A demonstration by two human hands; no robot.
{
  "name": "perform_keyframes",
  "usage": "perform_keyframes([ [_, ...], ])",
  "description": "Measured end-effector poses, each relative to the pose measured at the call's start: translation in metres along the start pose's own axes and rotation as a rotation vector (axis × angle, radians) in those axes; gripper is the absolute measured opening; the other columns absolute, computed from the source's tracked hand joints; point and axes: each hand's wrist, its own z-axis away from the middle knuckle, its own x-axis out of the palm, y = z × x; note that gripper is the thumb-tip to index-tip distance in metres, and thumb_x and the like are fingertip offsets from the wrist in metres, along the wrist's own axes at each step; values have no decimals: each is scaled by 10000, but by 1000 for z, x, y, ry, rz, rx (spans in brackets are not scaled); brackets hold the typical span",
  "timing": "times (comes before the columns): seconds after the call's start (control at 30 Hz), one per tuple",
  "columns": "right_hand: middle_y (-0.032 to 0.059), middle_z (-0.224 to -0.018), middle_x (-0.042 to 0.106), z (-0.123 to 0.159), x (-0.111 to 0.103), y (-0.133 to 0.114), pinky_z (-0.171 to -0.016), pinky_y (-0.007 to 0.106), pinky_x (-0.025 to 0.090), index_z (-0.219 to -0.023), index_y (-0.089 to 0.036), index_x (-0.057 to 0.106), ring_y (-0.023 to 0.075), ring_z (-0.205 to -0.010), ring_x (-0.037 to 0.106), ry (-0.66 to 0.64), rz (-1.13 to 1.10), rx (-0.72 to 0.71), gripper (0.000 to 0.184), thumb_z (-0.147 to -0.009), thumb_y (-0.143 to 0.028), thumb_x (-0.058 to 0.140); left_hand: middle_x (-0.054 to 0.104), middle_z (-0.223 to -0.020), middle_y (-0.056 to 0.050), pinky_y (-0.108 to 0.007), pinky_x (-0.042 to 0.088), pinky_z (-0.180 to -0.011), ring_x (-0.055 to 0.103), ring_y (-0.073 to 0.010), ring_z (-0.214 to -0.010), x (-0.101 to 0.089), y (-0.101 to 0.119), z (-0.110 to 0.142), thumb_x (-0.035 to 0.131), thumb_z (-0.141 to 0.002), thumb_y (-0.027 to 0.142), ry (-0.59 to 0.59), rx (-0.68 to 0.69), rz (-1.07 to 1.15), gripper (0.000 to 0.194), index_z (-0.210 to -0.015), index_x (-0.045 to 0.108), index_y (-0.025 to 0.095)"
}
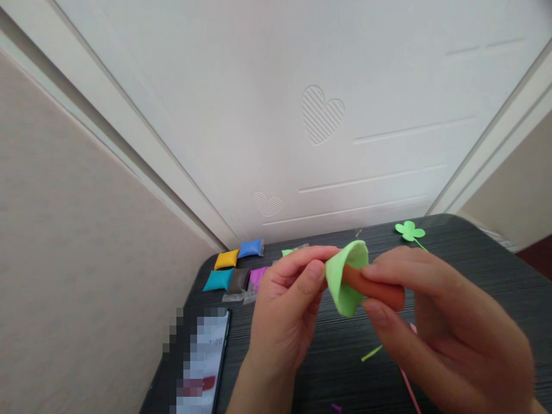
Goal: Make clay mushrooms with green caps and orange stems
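Note:
Between my two hands, above the dark table, is a light green clay cone [335, 282] with its wide flared mouth turned to the right. My left hand [288, 293] pinches the cone's narrow end between thumb and fingers. My right hand [440, 328] grips an orange-brown tapered stick [382, 291] by its thick end. The stick's thin end reaches into the cone's mouth, and its tip is hidden there. Beneath my right hand, a thin green strip [371, 353] and a pink stick [409, 388] show in part.
Several clay packets, among them a blue one [250, 248], a yellow one [226, 259] and a teal one [218, 280], lie at the table's back left. A phone [211, 356] rests at the left edge. A green clay flower [409, 230] lies back right. Behind the table [470, 253] stands a white door [215, 115].

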Motion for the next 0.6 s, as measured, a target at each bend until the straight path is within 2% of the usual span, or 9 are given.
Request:
perform_keyframes([
  [0.13,23,-842,629,0,0,3,-619,271,501,-1010,-235,525,161,-770,594,3,-6,-16,342,-697,-109,581,688,-892,-19,-257,542,-680,644,-168,-806,0,1,0,583,-744,332,-55,25,-18,171,-875,677,276],
  [0.23,23,-851,623,0,0,5,-642,284,504,-1005,-240,526,167,-787,594,-20,25,-31,346,-692,-109,592,684,-914,-35,-268,545,-692,642,-184,-832,1,0,0,603,-725,339,-45,28,-17,199,-893,677,264],
  [0.47,33,-847,623,0,-1,5,-659,307,509,-1007,-236,528,181,-800,594,-11,76,-64,356,-683,-104,593,687,-891,-12,-222,534,-695,643,-141,-802,-1,-5,0,592,-738,328,-47,8,42,164,-872,673,277],
  [0.6,29,-864,622,1,0,6,-666,304,509,-996,-237,530,179,-812,594,-7,73,-48,337,-687,-114,582,686,-901,-32,-264,543,-694,643,-172,-815,0,-4,-1,614,-713,347,-43,14,-7,197,-881,673,264],
])
